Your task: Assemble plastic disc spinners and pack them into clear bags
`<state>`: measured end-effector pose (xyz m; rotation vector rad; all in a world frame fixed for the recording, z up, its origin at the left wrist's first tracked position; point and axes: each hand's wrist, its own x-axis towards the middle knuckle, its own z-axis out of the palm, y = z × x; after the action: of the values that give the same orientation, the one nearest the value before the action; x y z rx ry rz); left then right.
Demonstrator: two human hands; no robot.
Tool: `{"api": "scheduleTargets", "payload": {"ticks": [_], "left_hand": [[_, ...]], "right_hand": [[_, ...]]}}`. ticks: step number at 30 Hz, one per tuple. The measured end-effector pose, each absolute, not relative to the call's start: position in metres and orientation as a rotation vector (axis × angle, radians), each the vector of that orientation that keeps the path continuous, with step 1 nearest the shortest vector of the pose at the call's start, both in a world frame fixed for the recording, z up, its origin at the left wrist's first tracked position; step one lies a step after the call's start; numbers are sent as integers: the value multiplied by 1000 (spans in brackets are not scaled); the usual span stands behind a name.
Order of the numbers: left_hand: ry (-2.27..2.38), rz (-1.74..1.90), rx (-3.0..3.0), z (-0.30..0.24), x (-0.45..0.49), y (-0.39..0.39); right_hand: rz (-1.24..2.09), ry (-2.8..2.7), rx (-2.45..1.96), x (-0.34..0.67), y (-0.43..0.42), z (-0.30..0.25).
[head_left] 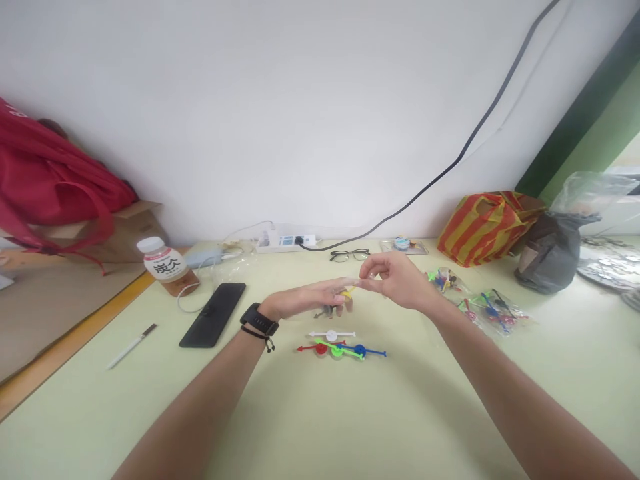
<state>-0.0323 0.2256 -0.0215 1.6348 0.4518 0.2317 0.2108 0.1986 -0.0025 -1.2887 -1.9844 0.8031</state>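
Observation:
My left hand, with a dark watch on its wrist, is above the table with its fingers closed about a small clear plastic bag. A yellow piece shows at those fingers, and a dark grey arrow piece is just under them; whether both are inside the bag I cannot tell. Thumb and fingertips of my right hand pinch the bag's edge. Below the hands lie a white arrow spinner, a red one, a green one and a blue one, partly overlapping.
Bags of coloured spinners lie to the right, before a striped bag and a grey sack. Glasses and a power strip sit by the wall. Leftward are a black phone, bottle and pen.

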Motion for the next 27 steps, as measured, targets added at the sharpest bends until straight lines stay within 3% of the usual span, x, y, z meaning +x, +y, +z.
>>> {"api": "scheduleTargets", "payload": {"ticks": [11, 18, 23, 27], "left_hand": [[519, 412, 1453, -27, -42, 232], [620, 364, 1237, -46, -33, 236], [855, 797, 1193, -61, -35, 254], [1023, 1118, 1262, -75, -36, 264]], "right_hand": [[995, -2123, -1083, 226, 187, 20], [708, -1873, -1009, 221, 200, 4], [549, -1826, -1424, 235, 218, -16], [853, -2367, -1281, 225, 215, -34]]}}
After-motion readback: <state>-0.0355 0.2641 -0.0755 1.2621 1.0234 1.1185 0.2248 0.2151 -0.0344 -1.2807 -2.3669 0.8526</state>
